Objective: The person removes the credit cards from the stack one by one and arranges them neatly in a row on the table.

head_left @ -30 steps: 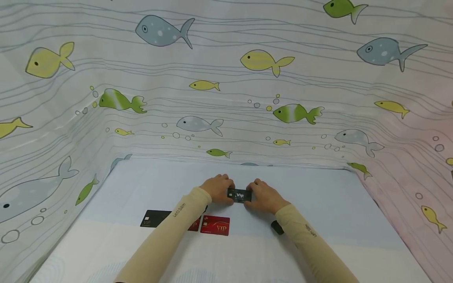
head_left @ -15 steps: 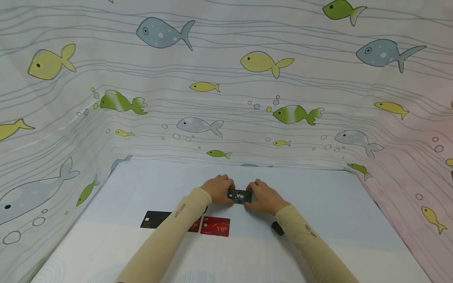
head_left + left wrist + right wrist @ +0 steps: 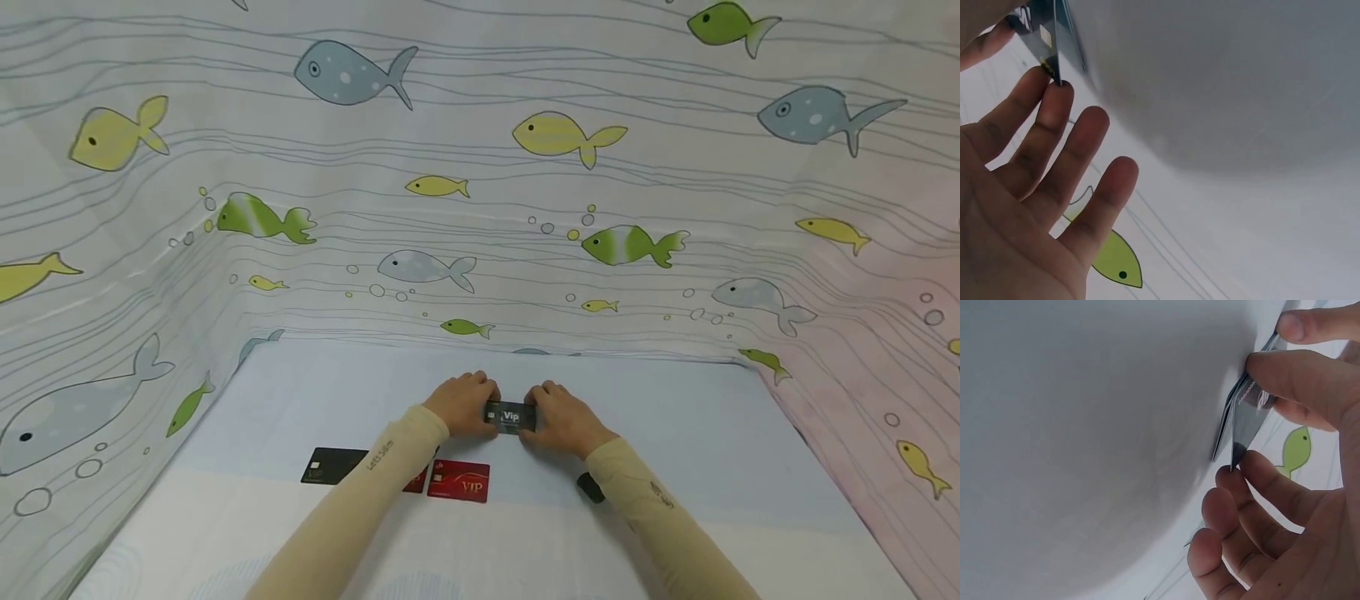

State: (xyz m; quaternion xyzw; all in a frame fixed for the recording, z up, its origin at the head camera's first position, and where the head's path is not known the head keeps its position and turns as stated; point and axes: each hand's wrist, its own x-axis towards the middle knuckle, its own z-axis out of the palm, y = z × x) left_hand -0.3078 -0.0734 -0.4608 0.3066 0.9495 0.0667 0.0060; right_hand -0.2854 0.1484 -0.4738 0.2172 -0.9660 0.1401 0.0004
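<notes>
Dark Vip card (image 3: 511, 417) sits just right of centre in the frame, its two ends pinched between thumb and fingers by both of my hands – left hand (image 3: 463, 404) on one end, right hand (image 3: 562, 421) on the other. More than one layer shows along its edge in the right wrist view, splayed slightly apart; I can't tell how many.

Three more cards lie lower left of it on the tabletop (image 3: 712, 450): one black card (image 3: 333, 465) and two red ones. My left sleeve (image 3: 352, 508) partly covers the black card and the left red card (image 3: 415, 481); the right red card (image 3: 459, 481) shows whole. One small black object (image 3: 590, 487) is beside my right sleeve (image 3: 660, 508).

Fish-printed cloth (image 3: 517, 192) rises behind the tabletop's far edge, a little beyond my fingers. I have wider room sideways – open stretches run towards the left and right edges.
</notes>
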